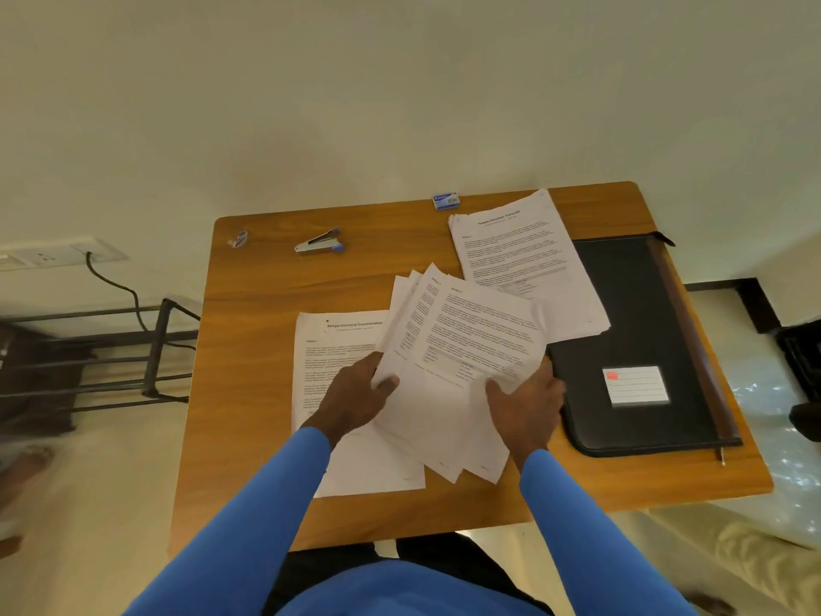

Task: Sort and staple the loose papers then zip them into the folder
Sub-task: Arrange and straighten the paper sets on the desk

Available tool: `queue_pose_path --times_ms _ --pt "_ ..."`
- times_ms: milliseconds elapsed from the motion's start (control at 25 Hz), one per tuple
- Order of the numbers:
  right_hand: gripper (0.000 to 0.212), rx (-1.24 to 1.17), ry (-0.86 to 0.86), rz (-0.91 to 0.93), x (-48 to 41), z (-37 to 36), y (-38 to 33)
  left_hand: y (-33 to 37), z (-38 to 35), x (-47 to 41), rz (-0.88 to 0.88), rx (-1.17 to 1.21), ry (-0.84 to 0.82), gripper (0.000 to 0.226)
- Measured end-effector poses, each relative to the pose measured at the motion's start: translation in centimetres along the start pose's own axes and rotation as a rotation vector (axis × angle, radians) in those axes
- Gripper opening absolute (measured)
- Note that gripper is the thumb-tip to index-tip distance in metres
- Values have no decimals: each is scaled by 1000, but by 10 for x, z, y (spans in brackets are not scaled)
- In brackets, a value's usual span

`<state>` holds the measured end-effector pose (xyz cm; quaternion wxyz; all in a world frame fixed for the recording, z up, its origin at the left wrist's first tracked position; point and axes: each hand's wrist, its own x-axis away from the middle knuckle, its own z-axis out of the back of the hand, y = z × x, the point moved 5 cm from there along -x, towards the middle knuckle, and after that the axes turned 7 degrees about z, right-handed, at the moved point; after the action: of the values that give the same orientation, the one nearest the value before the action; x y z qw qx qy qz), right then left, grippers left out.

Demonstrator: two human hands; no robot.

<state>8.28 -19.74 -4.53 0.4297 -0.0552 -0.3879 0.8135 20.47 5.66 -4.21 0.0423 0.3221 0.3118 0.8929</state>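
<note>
A fanned bunch of printed sheets is held over the middle of the wooden table. My left hand grips its left edge and my right hand grips its lower right edge. Beneath it lies a flat sheet headed as internship documentation. A second stack of printed papers rests at the back right, partly over the black zip folder, which lies shut with a white label. A grey and blue stapler sits at the back left.
A small blue staple box lies at the table's back edge and a small blue and white item near the back left corner. A black metal rack with a cable stands left of the table. A wall is behind.
</note>
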Motion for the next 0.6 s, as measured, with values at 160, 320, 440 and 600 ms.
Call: queue_pose_path --times_ms 160,320,440,600 --pt "84 371 -22 321 14 -16 -21 12 -3 8 -115 -207 78 56" --pt "70 503 170 577 31 -16 -40 32 -21 26 -270 -288 104 66" --pt "64 395 -40 671 32 -32 -47 23 -25 22 -141 -170 101 73" --pt "61 -180 -537 169 23 -48 -38 29 -32 27 -248 -168 27 61"
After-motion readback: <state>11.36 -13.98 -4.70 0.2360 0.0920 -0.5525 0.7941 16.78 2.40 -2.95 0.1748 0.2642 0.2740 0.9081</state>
